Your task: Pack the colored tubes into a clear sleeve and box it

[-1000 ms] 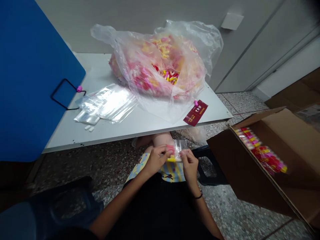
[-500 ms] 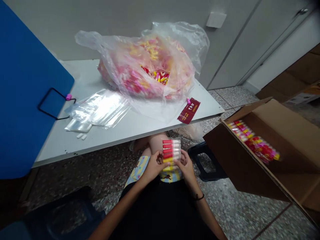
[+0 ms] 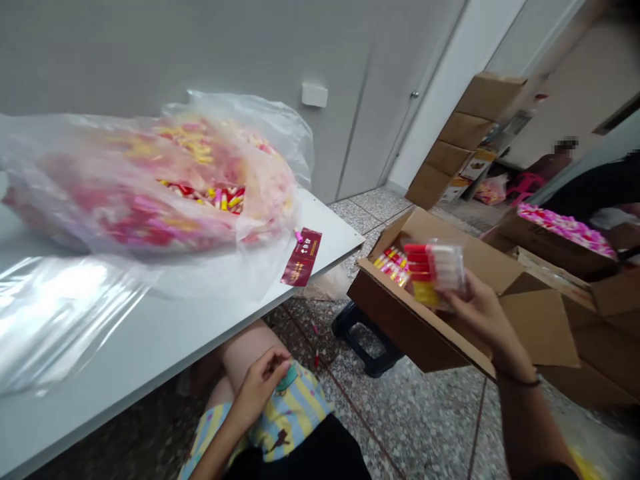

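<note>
My right hand (image 3: 475, 310) is shut on a clear plastic pack of small tubes (image 3: 433, 270), coloured red, white and yellow. It holds the pack above the open cardboard box (image 3: 415, 333), with the wrist over the near edge. Inside that box lie similar packs (image 3: 393, 267) in red, yellow, pink and white. My left hand (image 3: 263, 383) hangs over my lap, fingers curled in towards the thumb, with nothing visible in it.
A white table (image 3: 225, 313) carries a large clear bag (image 3: 145, 200) of loose coloured tubes, flat clear bags (image 3: 65, 313) and a dark red card (image 3: 303, 257). Below stands a dark stool (image 3: 367, 340). More cartons (image 3: 545, 233), one full of pink pieces, and other people are at the right.
My right hand has carried the pack from my lap to the right, over the box. My left hand has let go of it and stays by my lap. The view has turned right.
</note>
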### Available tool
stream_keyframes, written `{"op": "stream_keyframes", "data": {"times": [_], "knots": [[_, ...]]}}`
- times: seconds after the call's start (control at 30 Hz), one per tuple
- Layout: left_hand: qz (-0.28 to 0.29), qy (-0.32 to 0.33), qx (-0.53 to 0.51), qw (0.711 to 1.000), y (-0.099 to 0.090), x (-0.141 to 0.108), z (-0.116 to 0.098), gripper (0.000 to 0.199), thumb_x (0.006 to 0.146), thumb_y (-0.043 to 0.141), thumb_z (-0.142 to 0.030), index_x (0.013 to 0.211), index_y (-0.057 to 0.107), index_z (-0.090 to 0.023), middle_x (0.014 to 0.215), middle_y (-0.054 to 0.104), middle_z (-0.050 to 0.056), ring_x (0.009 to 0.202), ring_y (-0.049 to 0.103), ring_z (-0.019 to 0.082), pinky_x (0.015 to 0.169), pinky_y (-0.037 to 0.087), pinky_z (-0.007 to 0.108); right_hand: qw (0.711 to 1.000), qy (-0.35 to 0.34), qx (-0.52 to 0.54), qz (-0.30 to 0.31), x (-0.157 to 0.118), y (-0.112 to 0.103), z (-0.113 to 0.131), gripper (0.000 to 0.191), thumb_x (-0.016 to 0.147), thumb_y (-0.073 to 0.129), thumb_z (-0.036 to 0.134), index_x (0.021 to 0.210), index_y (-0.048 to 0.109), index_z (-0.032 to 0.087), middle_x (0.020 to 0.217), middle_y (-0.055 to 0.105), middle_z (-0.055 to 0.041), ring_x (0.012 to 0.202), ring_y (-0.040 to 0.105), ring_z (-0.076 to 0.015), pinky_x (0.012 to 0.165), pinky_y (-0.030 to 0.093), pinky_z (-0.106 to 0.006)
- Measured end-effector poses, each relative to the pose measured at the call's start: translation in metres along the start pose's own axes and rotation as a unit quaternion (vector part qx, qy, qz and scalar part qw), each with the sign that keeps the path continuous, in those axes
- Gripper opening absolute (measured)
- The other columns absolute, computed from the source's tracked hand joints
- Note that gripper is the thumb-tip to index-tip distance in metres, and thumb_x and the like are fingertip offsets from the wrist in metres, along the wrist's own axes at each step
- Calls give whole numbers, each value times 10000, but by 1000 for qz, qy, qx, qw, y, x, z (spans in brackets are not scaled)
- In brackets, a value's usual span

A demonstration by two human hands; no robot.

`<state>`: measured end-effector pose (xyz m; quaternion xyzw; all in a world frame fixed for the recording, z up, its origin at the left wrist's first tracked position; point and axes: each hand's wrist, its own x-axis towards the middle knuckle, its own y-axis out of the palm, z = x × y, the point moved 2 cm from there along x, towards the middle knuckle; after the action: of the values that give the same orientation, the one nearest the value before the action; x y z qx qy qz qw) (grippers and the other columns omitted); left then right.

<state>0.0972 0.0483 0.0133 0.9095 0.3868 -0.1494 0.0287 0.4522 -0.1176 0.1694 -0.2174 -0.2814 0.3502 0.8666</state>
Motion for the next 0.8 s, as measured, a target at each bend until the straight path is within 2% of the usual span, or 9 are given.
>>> {"op": "stream_keyframes", "data": {"times": [0.07, 0.13, 0.23, 0.27, 0.37, 0.47, 0.63, 0.7, 0.8], "knots": [[-31, -11, -5, 999, -8, 3, 11, 361, 708, 615, -523, 746, 597, -165, 652, 578, 2, 617, 523, 147, 585, 437, 235, 982, -40, -182, -16, 38, -26, -25, 321, 760, 593, 318, 1045, 598, 172, 878, 664, -90, 736, 592, -227, 670, 449, -334], [-59, -25, -28, 998, -13, 5, 20, 400, 668, 629, -565, 721, 602, -170, 593, 570, -6, 565, 511, 146, 554, 439, 239, 939, -16, -342, 30, 70, -24, -53, 248, 783, 533, 238, 1006, 592, 148, 787, 656, -97, 664, 581, -217, 621, 408, -306], [-81, -40, -43, 995, -14, 9, 29, 435, 631, 641, -600, 729, 614, -177, 568, 587, -3, 538, 517, 149, 521, 441, 238, 847, 38, -511, 140, 97, 21, -95, 269, 820, 492, 198, 1079, 527, 137, 857, 644, -142, 734, 588, -232, 612, 391, -288], [-87, -41, -40, 995, -13, 10, 30, 444, 628, 637, -611, 728, 615, -179, 554, 587, -3, 525, 516, 149, 511, 439, 238, 842, 40, -516, 148, 101, 42, -105, 263, 823, 453, 133, 1078, 521, 123, 855, 638, -157, 765, 587, -238, 626, 395, -293], [-95, -43, -30, 994, -12, 13, 33, 459, 628, 622, -634, 725, 620, -185, 521, 583, -5, 493, 512, 149, 495, 435, 240, 848, 26, -503, 162, 105, 99, -133, 294, 829, 366, 40, 1078, 518, 81, 917, 612, -211, 909, 554, -271, 669, 413, -316], [-97, -44, -26, 994, -14, 15, 34, 461, 627, 616, -643, 712, 624, -189, 514, 584, -4, 480, 511, 151, 484, 432, 246, 864, 9, -472, 174, 103, 130, -154, 279, 854, 339, 66, 1049, 538, 62, 1029, 568, -247, 985, 512, -296, 692, 425, -336], [-89, -41, -40, 994, -16, 18, 37, 442, 658, 609, -625, 719, 615, -188, 505, 578, -8, 462, 497, 139, 473, 412, 237, 900, -2, -398, 178, 101, 124, -175, 320, 780, 597, 265, 1017, 540, 57, 1080, 543, -233, 1010, 498, -300, 837, 411, -364], [-92, -36, -46, 994, -14, 19, 39, 443, 673, 603, -621, 722, 608, -180, 508, 576, -8, 457, 491, 131, 469, 406, 228, 918, 9, -363, 160, 104, 115, -176, 303, 803, 571, 308, 983, 541, 66, 1021, 571, -206, 962, 525, -276, 848, 413, -365], [-99, -27, -50, 993, -11, 18, 40, 456, 679, 596, -624, 725, 602, -171, 506, 570, -7, 445, 488, 126, 459, 406, 225, 946, 31, -304, 113, 115, 98, -167, 211, 848, 451, 231, 963, 531, 74, 938, 605, -169, 866, 567, -230, 806, 440, -349]]}}
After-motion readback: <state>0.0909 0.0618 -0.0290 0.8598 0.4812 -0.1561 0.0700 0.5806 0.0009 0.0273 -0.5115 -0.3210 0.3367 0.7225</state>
